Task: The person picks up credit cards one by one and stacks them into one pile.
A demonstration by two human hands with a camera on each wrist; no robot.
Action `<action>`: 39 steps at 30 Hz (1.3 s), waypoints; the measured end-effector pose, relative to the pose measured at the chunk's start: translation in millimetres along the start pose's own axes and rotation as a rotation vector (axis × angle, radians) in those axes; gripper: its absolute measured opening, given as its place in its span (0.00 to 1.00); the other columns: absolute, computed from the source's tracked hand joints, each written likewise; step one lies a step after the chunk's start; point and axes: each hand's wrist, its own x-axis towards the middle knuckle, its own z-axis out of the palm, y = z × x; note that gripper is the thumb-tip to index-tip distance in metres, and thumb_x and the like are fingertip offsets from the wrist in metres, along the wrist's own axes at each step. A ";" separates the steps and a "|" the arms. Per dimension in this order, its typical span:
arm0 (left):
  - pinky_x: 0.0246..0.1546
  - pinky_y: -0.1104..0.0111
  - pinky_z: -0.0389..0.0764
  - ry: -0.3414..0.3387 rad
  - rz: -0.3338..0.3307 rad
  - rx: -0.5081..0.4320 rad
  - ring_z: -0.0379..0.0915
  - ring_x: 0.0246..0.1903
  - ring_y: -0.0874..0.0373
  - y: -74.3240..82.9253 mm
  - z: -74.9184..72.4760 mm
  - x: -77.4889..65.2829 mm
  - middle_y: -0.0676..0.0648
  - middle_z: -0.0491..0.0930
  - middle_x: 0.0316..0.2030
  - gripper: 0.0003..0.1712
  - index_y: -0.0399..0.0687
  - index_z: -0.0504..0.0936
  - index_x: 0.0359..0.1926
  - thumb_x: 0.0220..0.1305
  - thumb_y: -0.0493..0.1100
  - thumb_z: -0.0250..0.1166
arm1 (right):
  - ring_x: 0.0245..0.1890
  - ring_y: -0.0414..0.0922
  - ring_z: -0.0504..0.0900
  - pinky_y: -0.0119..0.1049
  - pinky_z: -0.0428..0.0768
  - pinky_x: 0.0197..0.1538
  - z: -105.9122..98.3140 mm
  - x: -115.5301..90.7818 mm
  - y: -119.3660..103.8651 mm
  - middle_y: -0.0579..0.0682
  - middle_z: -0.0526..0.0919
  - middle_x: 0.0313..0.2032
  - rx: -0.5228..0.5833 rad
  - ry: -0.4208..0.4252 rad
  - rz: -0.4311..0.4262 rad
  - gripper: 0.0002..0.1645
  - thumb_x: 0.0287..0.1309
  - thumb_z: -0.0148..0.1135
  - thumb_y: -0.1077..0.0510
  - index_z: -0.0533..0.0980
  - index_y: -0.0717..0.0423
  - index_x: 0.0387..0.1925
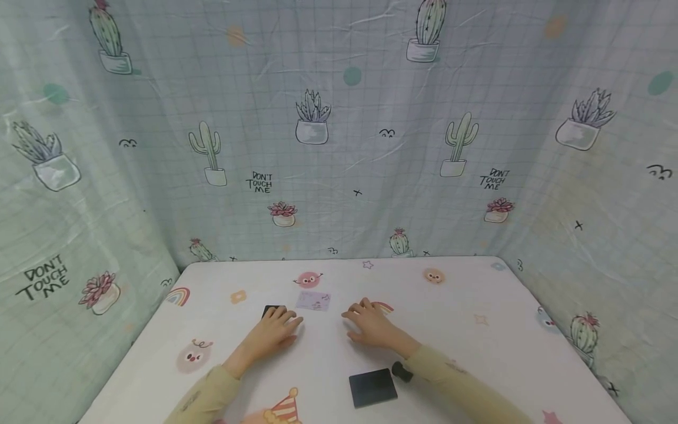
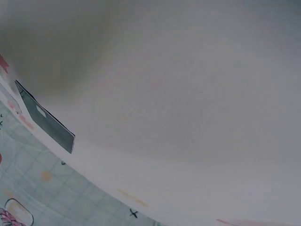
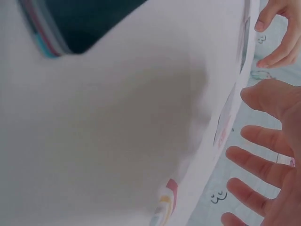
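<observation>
My left hand (image 1: pixel 274 331) is over the table with fingers loosely spread. It overlaps a dark flat rectangle (image 1: pixel 272 309) that shows behind its fingers; in the left wrist view that dark rectangle (image 2: pixel 47 118) has a small pale patch. My right hand (image 1: pixel 373 325) is held across from it, and its spread fingers (image 3: pixel 258 167) hold nothing in the right wrist view. Between and beyond both hands lies a pale purple card (image 1: pixel 313 301) with a printed pattern. Nearer me, below the right forearm, are a flat dark box (image 1: pixel 373 387) and a small black knob-shaped thing (image 1: pixel 402 371).
The white table (image 1: pixel 455 353) carries printed cartoon faces, stars and rainbows. A hanging sheet (image 1: pixel 349 165) with cactus drawings encloses its back and both sides. In the right wrist view, the dark box (image 3: pixel 89 21) shows a layered, coloured edge.
</observation>
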 end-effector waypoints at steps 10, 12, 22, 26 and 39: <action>0.37 0.60 0.64 0.071 0.028 0.001 0.64 0.36 0.53 -13.0 11.3 1.6 0.48 0.75 0.36 0.22 0.46 0.76 0.43 0.49 0.52 0.64 | 0.42 0.44 0.65 0.42 0.64 0.43 6.7 13.5 -0.8 0.47 0.76 0.45 -0.008 -0.003 0.007 0.25 0.49 0.61 0.46 0.73 0.48 0.50; 0.38 0.60 0.65 0.057 0.018 0.006 0.64 0.37 0.53 -14.1 11.6 2.7 0.48 0.75 0.37 0.23 0.46 0.76 0.44 0.48 0.52 0.65 | 0.43 0.44 0.65 0.43 0.64 0.44 8.4 16.5 -1.1 0.47 0.76 0.46 -0.007 -0.012 0.012 0.26 0.49 0.61 0.46 0.72 0.48 0.51; 0.41 0.57 0.67 -0.061 -0.067 0.037 0.66 0.41 0.52 -17.5 19.6 9.4 0.48 0.75 0.42 0.26 0.48 0.74 0.48 0.51 0.57 0.62 | 0.45 0.45 0.65 0.44 0.64 0.47 16.6 28.8 -1.3 0.46 0.74 0.48 -0.033 -0.037 0.052 0.27 0.53 0.56 0.44 0.69 0.47 0.54; 0.41 0.53 0.69 -0.056 -0.077 0.041 0.68 0.43 0.49 -17.7 23.1 12.5 0.46 0.75 0.44 0.25 0.47 0.74 0.49 0.52 0.55 0.61 | 0.46 0.45 0.65 0.45 0.64 0.47 21.2 32.3 -0.5 0.47 0.74 0.49 -0.041 -0.048 0.062 0.27 0.54 0.54 0.43 0.68 0.48 0.55; 0.50 0.49 0.69 -0.214 -0.149 0.093 0.68 0.52 0.43 -19.5 28.8 21.6 0.44 0.73 0.53 0.24 0.48 0.72 0.53 0.58 0.54 0.55 | 0.47 0.46 0.66 0.45 0.65 0.45 31.5 46.2 -1.4 0.49 0.72 0.52 -0.079 -0.101 0.096 0.28 0.56 0.51 0.41 0.68 0.49 0.55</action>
